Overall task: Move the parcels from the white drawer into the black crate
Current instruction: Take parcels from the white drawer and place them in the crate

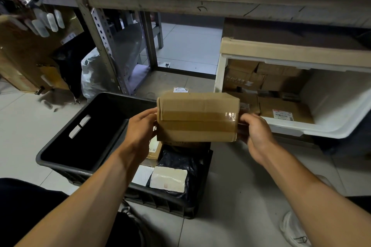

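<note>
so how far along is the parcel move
Partly done. The black crate already holds a black bag parcel and a flat box. The left hand and right hand hold a taped cardboard box above the crate. The white drawer still holds several cardboard parcels.

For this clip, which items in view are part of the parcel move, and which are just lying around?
Part of the job:
cardboard parcel, gripped by left hand and right hand
black crate
white drawer
boxes in the drawer
black bag parcel in the crate

Lying about:
metal shelf
plastic bag
shoe
</note>
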{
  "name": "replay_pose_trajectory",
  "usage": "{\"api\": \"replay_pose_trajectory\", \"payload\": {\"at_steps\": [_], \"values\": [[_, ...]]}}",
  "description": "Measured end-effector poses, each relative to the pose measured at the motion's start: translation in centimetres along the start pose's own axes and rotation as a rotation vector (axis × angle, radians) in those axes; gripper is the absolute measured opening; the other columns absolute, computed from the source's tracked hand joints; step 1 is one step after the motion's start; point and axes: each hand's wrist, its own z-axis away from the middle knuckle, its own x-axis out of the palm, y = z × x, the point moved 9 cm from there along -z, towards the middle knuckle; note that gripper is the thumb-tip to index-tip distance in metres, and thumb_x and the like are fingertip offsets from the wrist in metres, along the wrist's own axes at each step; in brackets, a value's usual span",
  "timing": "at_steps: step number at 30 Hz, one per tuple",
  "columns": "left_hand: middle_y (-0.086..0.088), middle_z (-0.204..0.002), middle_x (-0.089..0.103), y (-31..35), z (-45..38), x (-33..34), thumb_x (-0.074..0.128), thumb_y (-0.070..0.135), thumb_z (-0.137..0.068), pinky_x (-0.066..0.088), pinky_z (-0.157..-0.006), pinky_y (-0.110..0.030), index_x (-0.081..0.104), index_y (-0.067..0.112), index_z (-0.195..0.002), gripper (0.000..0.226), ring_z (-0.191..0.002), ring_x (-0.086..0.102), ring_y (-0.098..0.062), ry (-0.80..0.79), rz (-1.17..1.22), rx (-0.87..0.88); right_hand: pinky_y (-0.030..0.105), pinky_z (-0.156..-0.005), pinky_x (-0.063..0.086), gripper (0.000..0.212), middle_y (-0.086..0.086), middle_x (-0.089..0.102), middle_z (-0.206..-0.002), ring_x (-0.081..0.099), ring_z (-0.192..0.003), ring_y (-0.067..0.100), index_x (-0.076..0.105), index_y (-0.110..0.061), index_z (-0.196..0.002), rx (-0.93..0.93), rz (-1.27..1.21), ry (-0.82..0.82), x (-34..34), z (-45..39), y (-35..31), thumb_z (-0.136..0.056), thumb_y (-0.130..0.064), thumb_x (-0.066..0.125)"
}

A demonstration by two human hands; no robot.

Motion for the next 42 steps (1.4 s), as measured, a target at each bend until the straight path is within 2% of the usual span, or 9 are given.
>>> {"api": "replay_pose_trajectory", "payload": {"at_steps": [6,10,13,15,20,27,33,39,42], "values": [[-0.008,-0.106,0.074,-0.5,0.0,-0.1,0.044,0.01,-0.103,0.055,-0.071,-0.029,0.07,0.016,-0.117,0.03,-0.096,0.068,-0.021,0.009,0.046,-0.053,0.032,-0.069,0.044,0.019,0.01,0.061,-0.085,0.056,-0.078,0.019,0.061,-0.012,-0.089,-0.009,0.03,0.016,-0.1,0.1,-0.4,-0.096,-0.004,0.044],[-0.009,-0.1,0.073,-0.5,0.3,0.0,0.045,0.0,-0.099,0.051,-0.072,-0.029,0.067,0.011,-0.112,0.028,-0.089,0.067,-0.019,0.007,0.051,-0.065,0.046,-0.111,0.042,0.044,0.01,0.06,-0.134,0.056,-0.124,0.026,0.056,-0.015,-0.139,-0.02,-0.04,0.03,-0.5,0.0,-0.3,-0.095,-0.01,0.051],[-0.007,-0.1,0.075,-0.1,0.5,0.2,0.044,-0.004,-0.096,0.05,-0.069,-0.026,0.069,0.011,-0.113,0.034,-0.086,0.069,-0.015,-0.012,0.041,-0.053,0.052,-0.116,0.036,0.062,0.01,0.055,-0.144,0.051,-0.132,0.028,0.054,-0.018,-0.143,-0.013,-0.06,0.066,-1.0,-1.4,0.9,-0.082,-0.03,0.058],[-0.004,-0.1,0.075,0.0,0.5,0.2,0.041,-0.003,-0.097,0.049,-0.072,-0.028,0.07,0.014,-0.113,0.037,-0.091,0.068,-0.014,-0.017,0.029,-0.047,0.05,-0.114,0.039,0.063,0.01,0.059,-0.141,0.055,-0.129,0.027,0.058,-0.019,-0.139,0.014,-0.065,0.043,-0.5,-1.3,1.1,-0.078,-0.034,0.056],[-0.004,-0.098,0.075,-0.3,0.5,0.3,0.038,0.005,-0.103,0.048,-0.072,-0.027,0.072,0.01,-0.11,0.035,-0.095,0.067,-0.016,-0.003,-0.014,-0.05,0.037,-0.081,0.051,0.027,0.003,0.074,-0.092,0.067,-0.088,0.019,0.069,-0.02,-0.105,-0.021,-0.018,0.002,0.3,0.0,-0.2,-0.1,-0.008,0.045],[-0.002,-0.087,0.077,-0.7,0.3,0.3,0.042,0.021,-0.106,0.051,-0.081,-0.031,0.075,0.011,-0.098,0.035,-0.095,0.07,-0.019,-0.013,-0.035,-0.05,0.051,-0.107,0.044,0.018,0.011,0.072,-0.107,0.064,-0.113,0.034,0.068,-0.013,-0.107,-0.042,-0.019,0.003,0.1,-0.2,-0.5,-0.099,-0.019,0.054],[-0.002,-0.108,0.074,-1.1,0.2,0.2,0.043,0.042,-0.105,0.043,-0.106,-0.051,0.075,0.019,-0.103,0.039,-0.114,0.062,-0.022,-0.001,-0.021,-0.099,0.052,-0.114,0.038,0.026,0.002,0.077,-0.105,0.064,-0.116,0.026,0.078,-0.02,-0.095,-0.064,-0.005,-0.045,0.3,-0.2,-0.4,-0.1,-0.03,0.054],[-0.004,-0.112,0.068,-1.0,0.7,1.1,0.056,0.047,-0.097,0.055,-0.085,-0.046,0.062,0.018,-0.115,0.035,-0.113,0.061,-0.027,-0.134,0.043,-0.13,0.05,-0.106,0.048,0.021,0.004,0.078,-0.101,0.069,-0.11,0.028,0.077,-0.019,-0.098,-0.044,-0.035,-0.079,0.9,0.3,-0.4,-0.1,-0.027,0.057],[-0.003,-0.119,0.063,-1.5,0.8,1.5,0.064,0.045,-0.089,0.051,-0.092,-0.049,0.056,0.022,-0.12,0.039,-0.114,0.058,-0.027,-0.203,0.009,-0.173,0.05,-0.106,0.048,0.02,0.005,0.078,-0.1,0.069,-0.108,0.026,0.077,-0.018,-0.097,-0.033,-0.037,-0.088,0.9,0.5,-0.4,-0.099,-0.025,0.058]]}}
